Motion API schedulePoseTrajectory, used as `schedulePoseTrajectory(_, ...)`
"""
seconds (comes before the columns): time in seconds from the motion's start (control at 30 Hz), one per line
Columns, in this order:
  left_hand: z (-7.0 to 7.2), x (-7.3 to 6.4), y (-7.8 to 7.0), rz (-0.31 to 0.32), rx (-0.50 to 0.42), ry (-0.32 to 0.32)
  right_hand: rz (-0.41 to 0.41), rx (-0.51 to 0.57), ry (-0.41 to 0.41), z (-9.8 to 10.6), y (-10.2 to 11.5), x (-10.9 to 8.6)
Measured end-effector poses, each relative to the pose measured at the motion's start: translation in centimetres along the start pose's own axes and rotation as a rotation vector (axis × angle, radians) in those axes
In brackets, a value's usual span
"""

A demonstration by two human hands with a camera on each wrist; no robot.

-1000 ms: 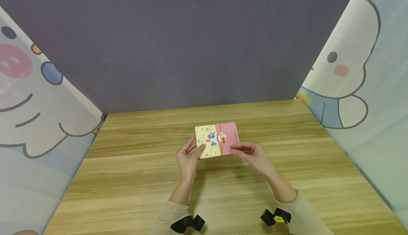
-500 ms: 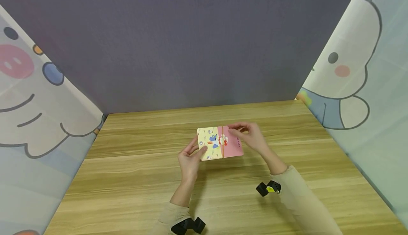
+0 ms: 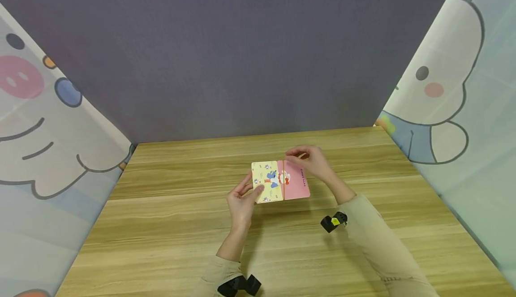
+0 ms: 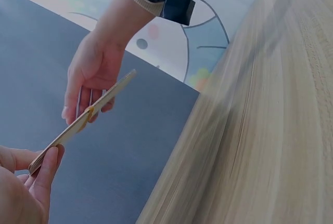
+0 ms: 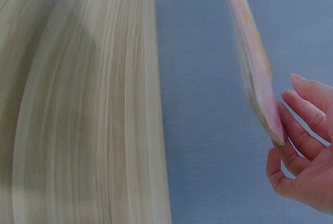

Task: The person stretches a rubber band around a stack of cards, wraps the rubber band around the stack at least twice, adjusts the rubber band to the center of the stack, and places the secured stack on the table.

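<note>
A thin booklet (image 3: 297,188), yellow at one end and pink at the other with cartoon figures, is held up over the table. Around its middle runs an orange rubber band (image 3: 284,190). My left hand (image 3: 241,205) pinches the yellow end, thumb on top and fingers beneath. At the far edge of the pink part is my right hand (image 3: 316,162), its thumb and fingertips right by the edge near the band. Edge-on in the left wrist view, the booklet (image 4: 113,93) overlaps the right hand's extended fingers. Loosely bent fingers lie beside its pink corner in the right wrist view.
A wood-grain table (image 3: 181,225) lies beneath both hands. Behind it rises a dark grey panel (image 3: 250,59). Curtains with cartoon animals hang at the left (image 3: 52,153) and right (image 3: 439,64). Each sleeve carries a black wrist camera (image 3: 334,221).
My right hand has moved from the pink part's near right corner up to its far edge, then slightly left toward the band. The booklet, still in my left hand, has shifted slightly right.
</note>
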State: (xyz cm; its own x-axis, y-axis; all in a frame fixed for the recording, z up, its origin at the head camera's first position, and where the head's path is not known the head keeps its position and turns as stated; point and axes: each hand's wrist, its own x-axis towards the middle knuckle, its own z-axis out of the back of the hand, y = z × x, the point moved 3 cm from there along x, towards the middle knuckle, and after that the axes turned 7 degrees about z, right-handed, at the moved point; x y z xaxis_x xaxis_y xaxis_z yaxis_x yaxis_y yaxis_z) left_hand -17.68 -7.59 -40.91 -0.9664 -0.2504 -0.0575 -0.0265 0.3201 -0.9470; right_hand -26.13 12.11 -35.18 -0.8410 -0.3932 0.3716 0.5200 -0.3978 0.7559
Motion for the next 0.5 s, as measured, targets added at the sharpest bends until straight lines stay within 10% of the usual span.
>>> schedulePoseTrajectory(0.5,-0.3,-0.1,0.0,-0.008,-0.007,0.016,-0.055,0.06,0.073,-0.1,2.5,-0.2)
